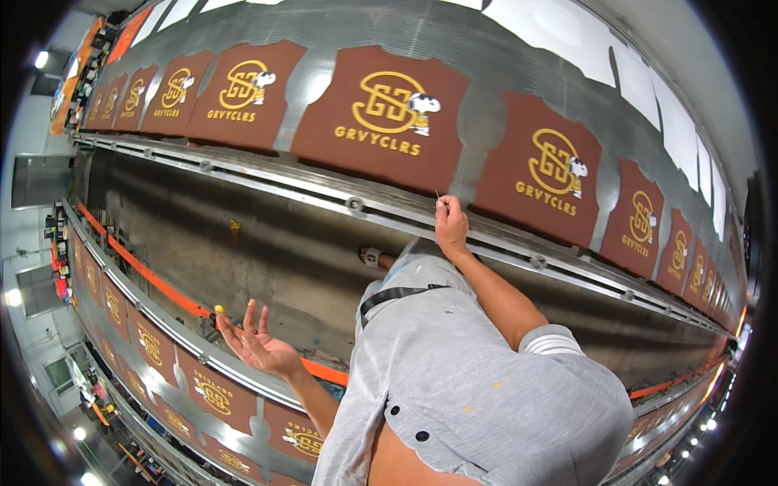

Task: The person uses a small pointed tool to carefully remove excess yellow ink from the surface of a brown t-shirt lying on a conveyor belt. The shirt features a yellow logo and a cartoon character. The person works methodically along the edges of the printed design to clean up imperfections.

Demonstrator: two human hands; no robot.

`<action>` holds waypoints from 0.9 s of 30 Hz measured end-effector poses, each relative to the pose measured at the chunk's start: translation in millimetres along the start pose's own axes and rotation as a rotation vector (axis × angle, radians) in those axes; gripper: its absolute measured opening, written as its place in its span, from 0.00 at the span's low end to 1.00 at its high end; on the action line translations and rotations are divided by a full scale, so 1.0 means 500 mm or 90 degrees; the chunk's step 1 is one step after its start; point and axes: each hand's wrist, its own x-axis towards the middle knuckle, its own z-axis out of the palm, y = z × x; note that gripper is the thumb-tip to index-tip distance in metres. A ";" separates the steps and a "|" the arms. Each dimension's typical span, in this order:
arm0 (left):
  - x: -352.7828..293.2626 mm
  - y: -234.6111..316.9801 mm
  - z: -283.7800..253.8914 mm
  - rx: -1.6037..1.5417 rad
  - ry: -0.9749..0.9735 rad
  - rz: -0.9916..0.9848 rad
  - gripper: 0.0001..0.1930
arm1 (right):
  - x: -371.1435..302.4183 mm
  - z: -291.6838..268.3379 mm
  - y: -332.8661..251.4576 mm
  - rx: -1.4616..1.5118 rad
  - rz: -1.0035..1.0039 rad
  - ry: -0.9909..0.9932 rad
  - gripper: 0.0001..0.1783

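My right hand [451, 225] is at the near edge of the long printing table, fingers pinched together on a thin, pale needle-like sliver [438, 195]. Its tip points toward the lower corner of a brown shirt panel [324, 152] lying flat, printed with a yellow emblem, lettering and a white cartoon dog. Another printed brown panel [506, 198] lies just right of this hand. My left hand [271, 353] is held out at the lower left, palm up with fingers spread, holding nothing. A small yellow spot [220, 309] shows at one of its fingertips; I cannot tell what it is.
A metal rail [275, 183] runs along the table's near edge. Several more brown panels [243, 93] lie in a row both ways. Behind me stand an orange rail [154, 275] and a second table with printed panels [212, 390]. A concrete aisle floor [284, 259] lies between.
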 end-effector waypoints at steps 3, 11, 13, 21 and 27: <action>0.038 -0.032 -0.072 -0.020 0.040 -0.054 0.31 | -0.005 0.083 -0.071 0.032 -0.057 0.002 0.08; 0.215 -0.071 -0.070 -0.018 0.038 -0.048 0.31 | 0.025 0.360 -0.235 -0.055 0.090 -0.003 0.09; 0.276 -0.085 -0.067 -0.051 0.026 -0.032 0.31 | 0.031 0.378 -0.242 -0.116 0.102 -0.020 0.09; 0.519 -0.167 -0.019 -0.002 -0.006 -0.039 0.32 | 0.021 0.369 -0.250 -0.226 0.098 -0.064 0.08; 0.701 -0.217 0.037 0.021 -0.083 -0.075 0.31 | 0.016 0.380 -0.248 -0.230 0.140 -0.003 0.07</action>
